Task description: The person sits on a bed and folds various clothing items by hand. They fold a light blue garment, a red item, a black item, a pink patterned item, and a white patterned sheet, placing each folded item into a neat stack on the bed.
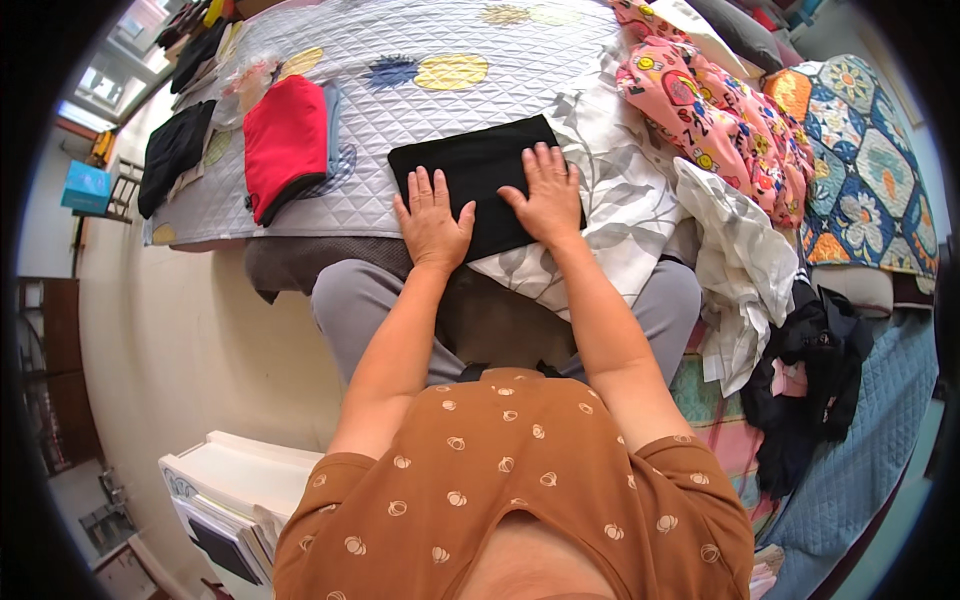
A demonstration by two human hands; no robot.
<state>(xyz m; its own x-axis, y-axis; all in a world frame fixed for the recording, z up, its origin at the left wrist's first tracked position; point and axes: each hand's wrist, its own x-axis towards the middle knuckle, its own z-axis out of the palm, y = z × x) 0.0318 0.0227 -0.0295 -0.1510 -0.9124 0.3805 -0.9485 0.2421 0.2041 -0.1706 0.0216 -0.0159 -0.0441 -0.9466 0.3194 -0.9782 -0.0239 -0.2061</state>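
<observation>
A black folded garment [487, 160] lies flat near the front edge of the bed, its corners squared. My left hand [435, 222] rests palm down on its left side, fingers stretched out. Flat on its right side is my right hand [548, 196], the thumb spread toward the middle. Both hands press on the cloth and hold nothing. Under the garment's right edge spreads a white cloth with grey leaf shapes [620, 200]. To the left sits a red folded garment [284, 135] with a dark edge, on top of light blue folded cloth [333, 120].
The bed has a quilted white cover [400, 30] with pineapple prints. A dark folded garment [177, 150] lies at its left edge. On the right are pink printed cloth [690, 110], a crumpled white garment [740, 270], black clothing [815, 350] and a floral quilt [865, 170].
</observation>
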